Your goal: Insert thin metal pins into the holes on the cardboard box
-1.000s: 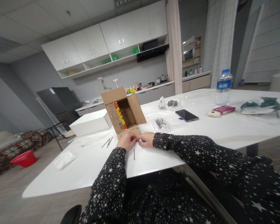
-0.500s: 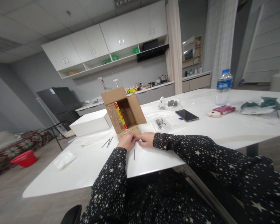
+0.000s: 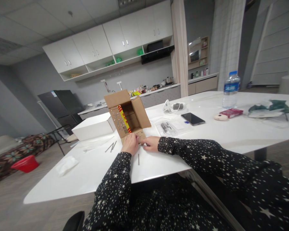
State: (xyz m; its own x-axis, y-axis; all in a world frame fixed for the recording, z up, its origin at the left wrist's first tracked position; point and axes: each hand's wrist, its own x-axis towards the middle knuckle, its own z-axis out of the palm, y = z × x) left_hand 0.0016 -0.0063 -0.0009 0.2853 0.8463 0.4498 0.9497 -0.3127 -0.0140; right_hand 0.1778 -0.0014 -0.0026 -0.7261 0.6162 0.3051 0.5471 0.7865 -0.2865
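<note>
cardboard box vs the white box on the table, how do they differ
The cardboard box is brown, with red-and-yellow tape; the white box looks plain.
The cardboard box stands open with flaps spread; the white box appears closed.
The cardboard box has the left hand at its near flap; the white box is untouched.
Both rest on the white table.

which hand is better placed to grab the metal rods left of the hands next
Probably the left hand: it is nearer the metal rods, while the right hand would have to cross over it.
</note>
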